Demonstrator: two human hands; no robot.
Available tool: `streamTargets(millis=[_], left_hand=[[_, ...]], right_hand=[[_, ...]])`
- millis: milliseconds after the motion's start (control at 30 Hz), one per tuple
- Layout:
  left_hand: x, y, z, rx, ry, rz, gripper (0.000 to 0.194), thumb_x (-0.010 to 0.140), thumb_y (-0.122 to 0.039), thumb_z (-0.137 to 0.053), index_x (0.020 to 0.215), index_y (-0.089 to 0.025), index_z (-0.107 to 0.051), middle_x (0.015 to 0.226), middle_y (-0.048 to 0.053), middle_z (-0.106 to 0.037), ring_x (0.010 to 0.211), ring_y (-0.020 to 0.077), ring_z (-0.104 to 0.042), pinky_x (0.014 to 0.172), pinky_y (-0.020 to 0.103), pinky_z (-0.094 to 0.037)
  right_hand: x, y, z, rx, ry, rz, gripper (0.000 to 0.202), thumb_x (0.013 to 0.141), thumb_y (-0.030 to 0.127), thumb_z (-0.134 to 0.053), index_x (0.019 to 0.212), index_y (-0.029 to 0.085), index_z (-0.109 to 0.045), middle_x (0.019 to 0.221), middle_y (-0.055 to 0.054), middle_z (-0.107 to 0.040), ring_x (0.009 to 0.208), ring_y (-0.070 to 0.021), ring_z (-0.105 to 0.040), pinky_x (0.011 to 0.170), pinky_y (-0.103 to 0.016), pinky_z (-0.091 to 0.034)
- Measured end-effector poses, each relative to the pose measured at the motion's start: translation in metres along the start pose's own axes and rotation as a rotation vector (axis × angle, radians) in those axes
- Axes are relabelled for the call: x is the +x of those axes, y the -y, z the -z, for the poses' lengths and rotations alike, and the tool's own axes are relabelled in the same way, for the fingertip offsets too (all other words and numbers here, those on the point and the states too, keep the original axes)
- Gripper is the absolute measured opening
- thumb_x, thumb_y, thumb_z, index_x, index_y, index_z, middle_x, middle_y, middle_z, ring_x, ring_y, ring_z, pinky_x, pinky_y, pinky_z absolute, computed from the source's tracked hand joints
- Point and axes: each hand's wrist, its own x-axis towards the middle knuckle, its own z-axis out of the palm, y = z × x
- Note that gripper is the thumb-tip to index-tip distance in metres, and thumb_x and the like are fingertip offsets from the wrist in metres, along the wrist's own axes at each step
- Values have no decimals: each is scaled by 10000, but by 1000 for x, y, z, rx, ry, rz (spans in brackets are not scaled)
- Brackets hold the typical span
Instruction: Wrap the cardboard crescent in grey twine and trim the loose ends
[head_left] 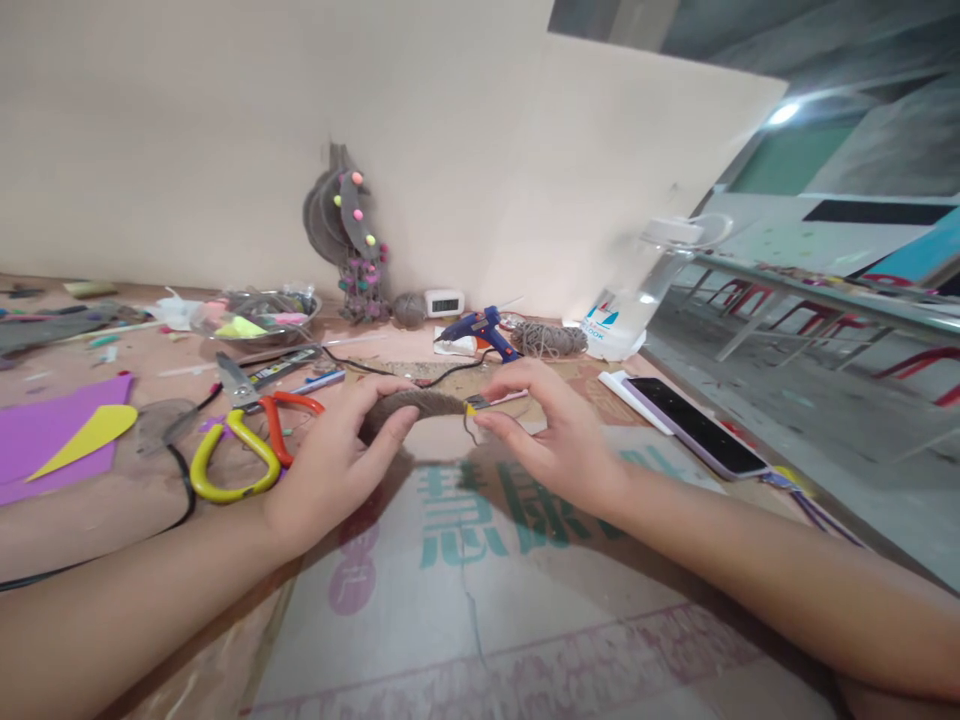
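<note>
My left hand [337,455] is closed round a curved piece wrapped in grey-brown yarn [427,402], thumb in front and fingers behind. The piece's right end shows a small yellow tip [470,409], with a loose yarn tail hanging beneath it. At that tip, my right hand [559,435] pinches with thumb and forefinger. Both hands are raised just over a printed cardboard sheet [375,640]. Scissors with yellow and red handles [238,455] lie left of my left hand.
Behind the hands are a blue glue gun [484,328], a grey yarn skein [549,338] and a small digital clock [445,303]. A clear water bottle [622,305] and a phone [697,425] are on the right. Purple sheets [60,430] lie left; a decorated grey ornament [349,225] stands against the wall.
</note>
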Motion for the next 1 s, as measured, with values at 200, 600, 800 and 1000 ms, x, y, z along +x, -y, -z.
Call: streamTargets(millis=[200, 600, 800, 1000], left_hand=[[-2, 1, -3, -19, -14, 24, 215, 869, -315, -493, 1053, -219, -547, 1032, 24, -629, 992, 202, -577, 883, 339, -443], [-2, -1, -3, 2, 37, -17, 161, 876, -304, -490, 1003, -231, -557, 899, -2, -644, 817, 163, -605, 710, 280, -470], [-2, 0, -3, 13, 47, -48, 156, 873, -294, -490, 991, -228, -568, 866, -1, -649, 785, 165, -612, 682, 281, -473], [0, -1, -3, 29, 65, -80, 171, 873, -282, -493, 1017, -237, -575, 907, -7, -655, 832, 159, -608, 718, 276, -473]], right_hand=[[-1, -4, -5, 15, -2, -30, 37, 856, 208, -563, 824, 194, -574, 796, -20, -630, 767, -146, -575, 743, -299, -455], [-1, -5, -11, 48, 73, -148, 57, 825, 165, -562, 783, 165, -601, 749, -12, -634, 727, -123, -584, 681, -248, -454], [-3, -5, -10, 36, 89, -79, 60, 831, 171, -550, 784, 165, -586, 751, -19, -622, 740, -131, -571, 697, -261, -443], [-3, -7, -10, -21, 138, 11, 102, 856, 210, -529, 788, 166, -591, 742, -30, -614, 752, -155, -550, 722, -309, -427]])
